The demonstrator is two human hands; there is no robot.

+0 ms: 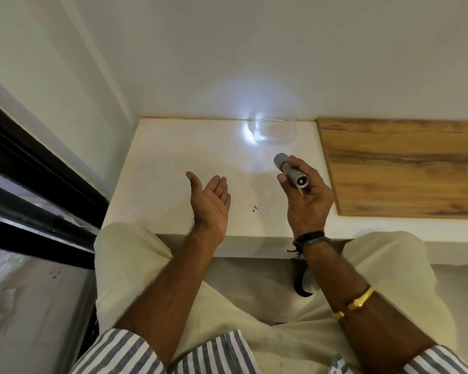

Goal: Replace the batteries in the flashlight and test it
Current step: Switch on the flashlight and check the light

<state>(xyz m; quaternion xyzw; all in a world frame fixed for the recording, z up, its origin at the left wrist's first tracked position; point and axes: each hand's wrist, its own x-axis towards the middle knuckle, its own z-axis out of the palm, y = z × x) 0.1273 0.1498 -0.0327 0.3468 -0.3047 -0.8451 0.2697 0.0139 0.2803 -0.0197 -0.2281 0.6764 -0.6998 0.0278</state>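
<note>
Head view: lit flashlight point(291, 171) in the right hand point(307, 201), left hand point(210, 201) free.
The test looks nearly done, since a pale light patch point(254, 103) falls on the far wall point(254, 49) and glares off a clear container point(274, 132) at the far edge of the white table point(173, 157). The likely risks are a slip, because the grip sits only around the short barrel, or a loose tail cap cutting the light. The flashlight is held above the table's right part, its tail toward the camera. The right fingers curl around its body with the thumb against its left side. The left hand is held over the table, near centre, its fingers straight and close together, thumb spread apart, holding nothing.
</note>
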